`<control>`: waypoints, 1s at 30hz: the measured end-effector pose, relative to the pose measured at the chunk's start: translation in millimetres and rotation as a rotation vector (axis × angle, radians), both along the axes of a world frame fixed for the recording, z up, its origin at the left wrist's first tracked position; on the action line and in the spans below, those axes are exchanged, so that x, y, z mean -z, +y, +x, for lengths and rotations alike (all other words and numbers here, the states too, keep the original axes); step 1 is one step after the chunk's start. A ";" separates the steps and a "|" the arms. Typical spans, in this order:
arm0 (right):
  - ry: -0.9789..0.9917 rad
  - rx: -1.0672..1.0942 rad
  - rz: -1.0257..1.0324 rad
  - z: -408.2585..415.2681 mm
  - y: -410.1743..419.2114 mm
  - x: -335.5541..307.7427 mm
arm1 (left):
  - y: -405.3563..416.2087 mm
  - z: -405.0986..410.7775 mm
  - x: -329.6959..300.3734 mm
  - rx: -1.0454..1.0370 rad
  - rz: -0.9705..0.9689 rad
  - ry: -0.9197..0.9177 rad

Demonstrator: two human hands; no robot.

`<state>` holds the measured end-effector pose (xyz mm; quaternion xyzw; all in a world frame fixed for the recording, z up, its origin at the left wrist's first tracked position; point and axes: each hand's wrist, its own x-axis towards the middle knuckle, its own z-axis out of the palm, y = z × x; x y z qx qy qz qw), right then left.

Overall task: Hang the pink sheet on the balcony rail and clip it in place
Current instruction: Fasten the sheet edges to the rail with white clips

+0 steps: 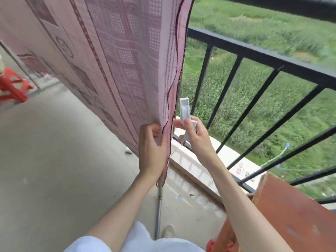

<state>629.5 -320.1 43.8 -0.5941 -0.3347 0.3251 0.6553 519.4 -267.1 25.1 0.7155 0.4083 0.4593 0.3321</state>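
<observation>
The pink patterned sheet hangs down over the balcony rail, covering the left half of the view. My left hand pinches the sheet's right edge near its lower corner. Just to the right, my right hand holds a large white clip upright, close to the sheet's edge and in front of the black bars. Whether the clip's jaws touch the sheet, I cannot tell.
A red plastic stool stands at the far left on the concrete floor. A reddish-brown board leans at the lower right by the pale ledge. A thin metal pole runs along the floor. Green grass lies beyond the rail.
</observation>
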 end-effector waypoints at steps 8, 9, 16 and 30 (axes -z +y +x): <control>0.133 -0.147 0.039 2.1 10.9 -9.6 | 2.3 3.2 -2.6 0.052 -0.029 -0.015; 0.164 -0.155 0.031 2.9 10.0 -9.2 | 2.8 3.9 -2.5 0.068 -0.036 -0.016; 0.400 -0.192 0.034 5.2 7.8 -5.2 | -2.7 11.6 1.7 0.042 -0.088 -0.041; 0.266 -0.256 0.110 24.4 5.5 -24.7 | -3.2 28.2 -36.3 -0.140 0.232 0.079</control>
